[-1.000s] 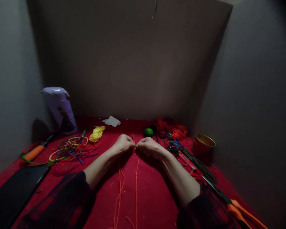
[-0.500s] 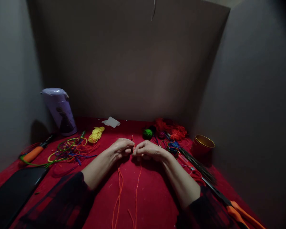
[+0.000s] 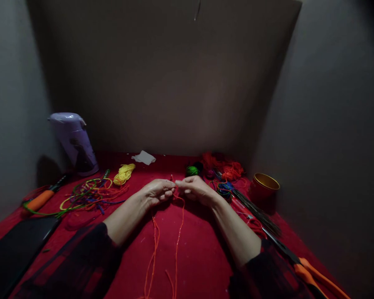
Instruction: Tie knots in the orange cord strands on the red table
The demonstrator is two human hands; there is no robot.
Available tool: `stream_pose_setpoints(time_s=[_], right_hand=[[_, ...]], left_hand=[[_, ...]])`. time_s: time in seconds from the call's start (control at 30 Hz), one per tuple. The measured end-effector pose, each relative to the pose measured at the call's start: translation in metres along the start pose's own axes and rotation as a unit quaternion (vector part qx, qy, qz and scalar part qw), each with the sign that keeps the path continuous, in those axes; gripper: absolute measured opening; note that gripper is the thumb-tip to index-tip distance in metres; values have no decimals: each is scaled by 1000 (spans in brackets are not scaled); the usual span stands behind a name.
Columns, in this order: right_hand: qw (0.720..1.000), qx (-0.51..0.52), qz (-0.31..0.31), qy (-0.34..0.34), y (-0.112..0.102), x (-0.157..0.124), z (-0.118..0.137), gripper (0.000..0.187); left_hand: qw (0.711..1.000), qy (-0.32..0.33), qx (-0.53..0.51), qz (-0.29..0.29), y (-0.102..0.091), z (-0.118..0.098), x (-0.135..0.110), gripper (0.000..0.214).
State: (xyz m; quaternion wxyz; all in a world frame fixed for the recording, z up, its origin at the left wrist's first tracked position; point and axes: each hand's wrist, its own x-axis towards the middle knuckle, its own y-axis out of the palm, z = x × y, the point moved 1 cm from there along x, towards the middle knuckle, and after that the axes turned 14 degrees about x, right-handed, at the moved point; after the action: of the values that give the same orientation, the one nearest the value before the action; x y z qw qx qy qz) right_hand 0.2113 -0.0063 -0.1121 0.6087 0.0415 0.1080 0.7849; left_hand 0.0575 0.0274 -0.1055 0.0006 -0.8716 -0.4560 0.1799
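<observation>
Orange-red cord (image 3: 181,226) runs up the red cloth to my two hands, which meet near the middle of the view. My left hand (image 3: 158,192) pinches the cord between thumb and fingertips. A short bit of it sticks up above the fingers. Against it, from the right, my right hand (image 3: 195,189) has its thumb and forefinger together at the same piece of cord. Strands hang below both hands toward the front. The exact loop or knot at the fingertips is too small to make out.
On the left are a purple bottle (image 3: 75,143), a yellow yarn bundle (image 3: 124,174), tangled cords (image 3: 89,193), an orange-handled tool (image 3: 41,200) and a black phone (image 3: 21,249). To the right lie yarn (image 3: 232,170), a bundle of dark sticks (image 3: 255,211), a cup (image 3: 264,187) and orange-handled scissors (image 3: 308,274).
My right hand has lifted slightly, its fingers straighter and higher. A cord strand now bends out from the left fingertips below it. My left hand stays nearly in place.
</observation>
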Motion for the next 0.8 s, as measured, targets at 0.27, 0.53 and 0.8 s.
stream_pose_setpoints(time_s=[0.27, 0.53, 0.8], right_hand=[[998, 32, -33, 41, 16, 12, -10, 38], [996, 58, -17, 61, 17, 10, -12, 26], [997, 21, -45, 62, 3, 8, -10, 8]], left_hand=[[999, 9, -24, -22, 1, 5, 5, 6], [998, 0, 28, -62, 2, 5, 5, 10], [998, 10, 11, -54, 2, 8, 7, 8]])
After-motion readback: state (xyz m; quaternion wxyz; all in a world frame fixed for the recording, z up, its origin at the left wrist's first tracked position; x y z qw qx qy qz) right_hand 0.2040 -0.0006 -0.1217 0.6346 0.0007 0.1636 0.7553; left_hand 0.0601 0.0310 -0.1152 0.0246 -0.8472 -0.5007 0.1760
